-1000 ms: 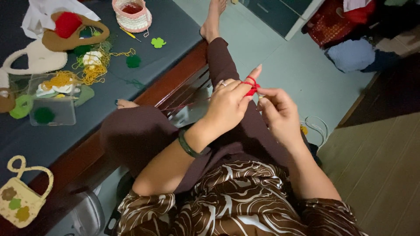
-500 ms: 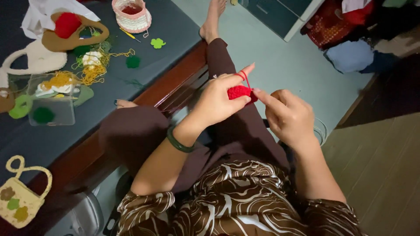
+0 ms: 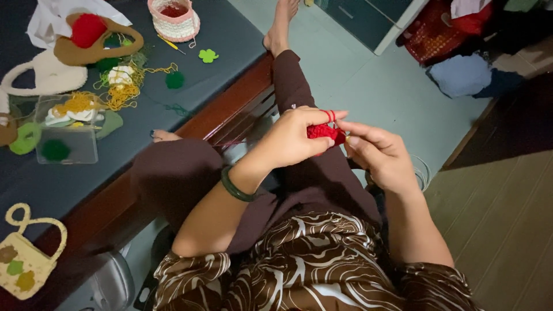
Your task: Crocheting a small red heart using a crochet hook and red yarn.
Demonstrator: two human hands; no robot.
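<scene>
— What takes up the most room around the fingers?

— The dark mat (image 3: 230,46), up and to the left of them, well apart, lying on a red-brown wooden bench (image 3: 224,109) whose edge passes just left of the left hand's knuckles. Under both hands is the person's lap in dark brown trousers (image 3: 178,173), one leg stretched away above the fingers.

— And on the mat?

— Far to the left of the fingers there is a brown bag piece (image 3: 92,49) with a red ball (image 3: 87,29) on it, a pink and cream basket (image 3: 174,20), a tangle of yellow yarn (image 3: 118,92), a clear plastic box (image 3: 66,135), and a small green clover shape (image 3: 208,55). A cream bag with patches (image 3: 26,262) sits lower left, well apart.

— Now the hands.

— The left hand (image 3: 291,141) has its fingers curled narrow, pinching a small red crochet piece (image 3: 324,132), with red yarn (image 3: 330,115) looped round its raised forefinger. A dark green bangle (image 3: 235,185) sits on that wrist. The right hand (image 3: 383,158) is just beside, its fingertips drawn close together and meeting the red piece from the right.

— So the red piece is where?

— Between the two sets of fingertips, held above the lap.
</scene>
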